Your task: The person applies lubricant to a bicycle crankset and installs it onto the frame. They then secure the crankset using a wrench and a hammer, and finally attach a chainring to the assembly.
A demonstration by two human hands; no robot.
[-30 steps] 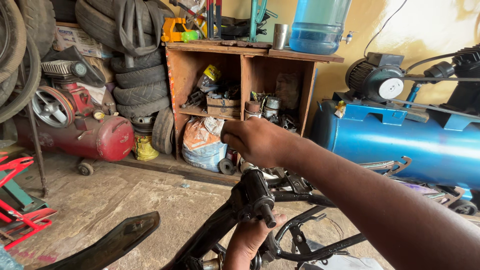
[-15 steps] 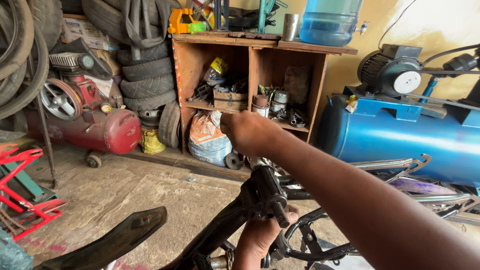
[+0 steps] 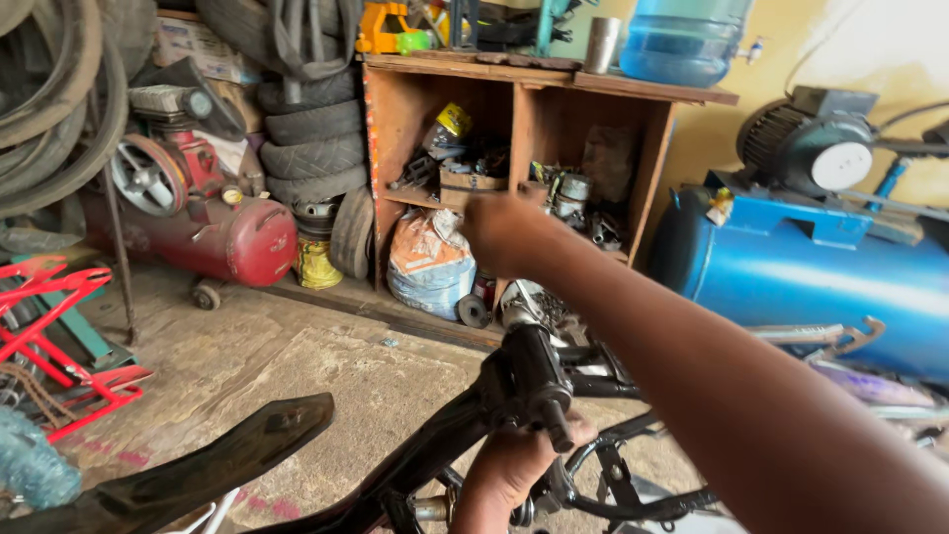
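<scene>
Repair workshop: stacked tyres (image 3: 314, 148), red compressor (image 3: 213, 232), cluttered shelf (image 3: 514, 148).

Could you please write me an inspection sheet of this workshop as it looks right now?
Surface: bare concrete floor, dusty, pink marks near the red stand.
Job's things: black motorcycle frame, its steering head tube raised.
Clutter: wooden shelf crammed with parts; white sack beneath it; stacked tyres.
Hands: left hand grips the frame under the head tube; right hand extended toward the shelf, holding nothing visible.
Cables: rubber tubes hanging at left.
Surroundings: red compressor, blue compressor tank, water bottle on the shelf.
</scene>
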